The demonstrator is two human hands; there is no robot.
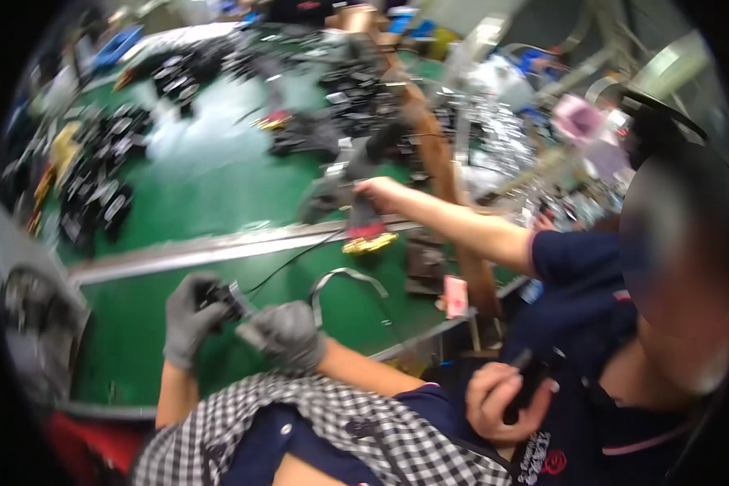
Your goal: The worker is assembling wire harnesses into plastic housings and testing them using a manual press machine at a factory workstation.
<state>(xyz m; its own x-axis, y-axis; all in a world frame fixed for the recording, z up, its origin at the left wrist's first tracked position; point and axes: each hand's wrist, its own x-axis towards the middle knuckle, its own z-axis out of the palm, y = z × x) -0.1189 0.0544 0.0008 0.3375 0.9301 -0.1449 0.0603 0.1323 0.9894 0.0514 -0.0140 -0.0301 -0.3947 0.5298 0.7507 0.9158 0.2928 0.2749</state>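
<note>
My left hand [189, 316], in a grey glove, is closed on a small black part [233, 301] with a shiny metal-looking edge. The blur hides its exact kind. Close to its lower right, my right hand [290, 334], gloved the same way, has its fingers curled together. What they hold, if anything, I cannot make out. A thin black cable [287, 266] runs from near the black part toward the table's middle. On the green table [178, 356], right of my hands, lies a curved pale strip [352, 274].
At the right, a co-worker's bare hand [380, 194] reaches across the table to a dark bundle with red and yellow ends [368, 235]. Their other hand [498, 401] holds a black object. Piles of black parts [105, 178] lie beyond a metal strip [178, 255]. A wooden rail [437, 154] edges the table.
</note>
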